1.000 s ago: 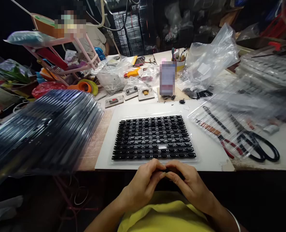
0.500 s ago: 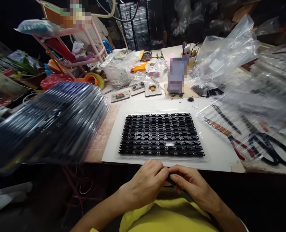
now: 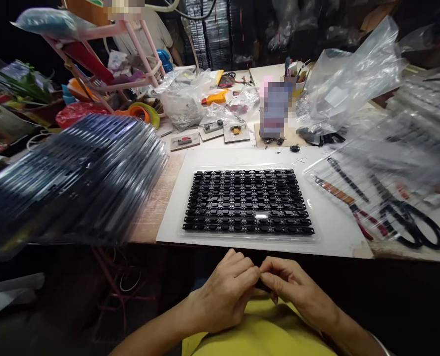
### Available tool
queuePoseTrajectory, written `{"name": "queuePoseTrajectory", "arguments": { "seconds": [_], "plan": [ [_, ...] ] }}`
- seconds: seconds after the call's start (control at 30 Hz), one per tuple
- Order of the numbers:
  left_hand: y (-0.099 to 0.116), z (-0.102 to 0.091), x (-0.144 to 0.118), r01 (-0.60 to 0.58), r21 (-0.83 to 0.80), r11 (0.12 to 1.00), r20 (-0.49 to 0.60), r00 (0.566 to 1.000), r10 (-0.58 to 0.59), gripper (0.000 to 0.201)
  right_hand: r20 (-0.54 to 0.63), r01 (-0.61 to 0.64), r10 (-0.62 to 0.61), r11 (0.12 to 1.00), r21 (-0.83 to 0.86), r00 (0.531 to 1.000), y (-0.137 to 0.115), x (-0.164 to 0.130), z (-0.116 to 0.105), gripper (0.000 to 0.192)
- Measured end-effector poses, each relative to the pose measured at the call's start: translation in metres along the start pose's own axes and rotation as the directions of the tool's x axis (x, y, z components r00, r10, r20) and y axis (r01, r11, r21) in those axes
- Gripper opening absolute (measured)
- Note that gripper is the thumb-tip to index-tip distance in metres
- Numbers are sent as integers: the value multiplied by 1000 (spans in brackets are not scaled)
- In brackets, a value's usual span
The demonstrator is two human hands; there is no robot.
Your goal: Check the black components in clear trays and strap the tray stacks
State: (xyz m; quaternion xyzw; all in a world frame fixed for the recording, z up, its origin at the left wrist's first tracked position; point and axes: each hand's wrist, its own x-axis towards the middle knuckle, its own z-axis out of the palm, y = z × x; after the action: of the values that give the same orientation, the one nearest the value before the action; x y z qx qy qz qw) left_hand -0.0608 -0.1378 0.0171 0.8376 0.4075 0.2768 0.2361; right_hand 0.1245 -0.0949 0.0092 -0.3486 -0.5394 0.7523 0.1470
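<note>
Below the table's front edge, my left hand point(image 3: 231, 283) and my right hand point(image 3: 292, 284) meet over my lap. Both are closed, fingertips together, on a small black part point(image 3: 264, 285). Most of that part is hidden by the fingers, so its kind cannot be made out. Just beyond them on the table lies a clear plastic tray point(image 3: 182, 238), filled with rows of black connector-like parts point(image 3: 247, 202). A white board point(image 3: 171, 212) lies under the tray.
Stacked, plastic-wrapped dark trays point(image 3: 74, 183) fill the left side. Scissors point(image 3: 413, 222) and red-handled pliers point(image 3: 368, 222) lie at right under clear plastic sheets. Small fixture blocks point(image 3: 184, 142), a blurred-out upright object point(image 3: 275, 109) and plastic bags point(image 3: 349, 89) stand behind. A person's arm point(image 3: 175, 54) shows at the back.
My hands have dropped slightly lower, away from the table edge, still together on the black part. The camera view has shifted a little. The tray of parts looks unchanged.
</note>
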Motion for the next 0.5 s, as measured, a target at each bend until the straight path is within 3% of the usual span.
{"name": "queuePoseTrajectory", "arguments": {
  "seconds": [0.1, 0.2, 0.3, 0.4, 0.5],
  "plan": [
    [-7, -14, 7, -91, -51, 995, -27, 996, 89, 12, 64, 191, -181, 960, -206, 981, -19, 2, -13, 20],
    [-22, -25, 17, -40, 126, 991, -116, 992, 55, 35, -77, 371, -477, 765, -526, 875, -36, 8, -27, 14],
    [-40, -26, 27, 123, 408, 905, -160, 985, -62, 49, -189, 325, -624, 613, -720, 758, -43, 22, -41, 14],
    [-52, -22, 33, 177, 515, 839, -129, 983, -128, 49, -149, 286, -682, 482, -828, 716, -42, 41, -50, 8],
    [-55, -21, 35, 175, 515, 839, -110, 984, -138, 48, -36, 259, -720, 296, -919, 693, -38, 58, -54, 8]
  ]
}}
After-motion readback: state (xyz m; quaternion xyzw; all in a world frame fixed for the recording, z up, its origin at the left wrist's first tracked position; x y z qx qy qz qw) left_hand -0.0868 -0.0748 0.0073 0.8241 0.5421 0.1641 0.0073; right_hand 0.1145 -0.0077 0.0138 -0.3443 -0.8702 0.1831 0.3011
